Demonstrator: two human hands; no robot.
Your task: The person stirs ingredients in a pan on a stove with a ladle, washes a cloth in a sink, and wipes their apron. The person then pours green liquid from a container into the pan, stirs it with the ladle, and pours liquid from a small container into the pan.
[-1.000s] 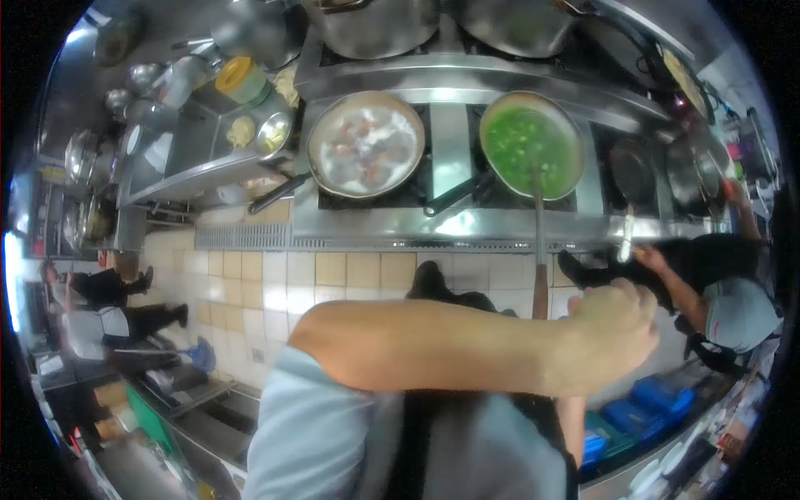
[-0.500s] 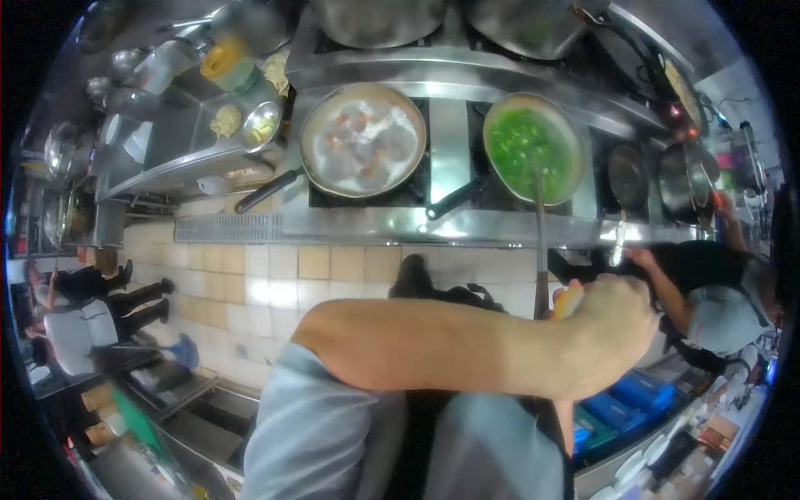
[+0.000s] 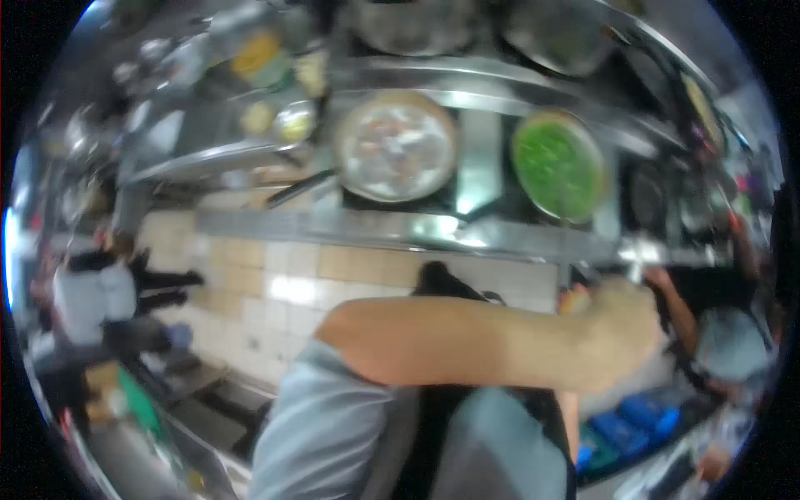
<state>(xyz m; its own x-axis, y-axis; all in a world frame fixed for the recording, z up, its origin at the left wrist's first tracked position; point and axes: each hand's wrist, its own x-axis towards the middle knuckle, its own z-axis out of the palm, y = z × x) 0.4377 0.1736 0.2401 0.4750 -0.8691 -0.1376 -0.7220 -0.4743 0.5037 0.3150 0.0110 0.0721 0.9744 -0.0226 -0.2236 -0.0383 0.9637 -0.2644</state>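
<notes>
My left arm crosses in front of my body, and my left hand (image 3: 623,333) is closed at the right; what is in it is hidden. My right forearm (image 3: 569,417) shows below it, with my right hand hidden behind the left. A small yellow and red thing (image 3: 573,298) shows beside my left hand. Beyond it, a blurred utensil handle (image 3: 564,250) runs up to a pan of bright green food (image 3: 558,162). Left of that, a wider pan (image 3: 396,148) holds pale liquid with brownish pieces.
Large pots (image 3: 417,29) stand behind the pans. A yellow-topped container (image 3: 257,55) and a small metal bowl (image 3: 295,122) are at upper left. One person (image 3: 733,342) is at the right, another person (image 3: 96,304) at the far left. Blue crates (image 3: 637,423) lie lower right.
The view has shifted and blurred, so the stove and pans appear further right. A yellow and red thing now shows beside my left hand. My left arm keeps nearly the same pose.
</notes>
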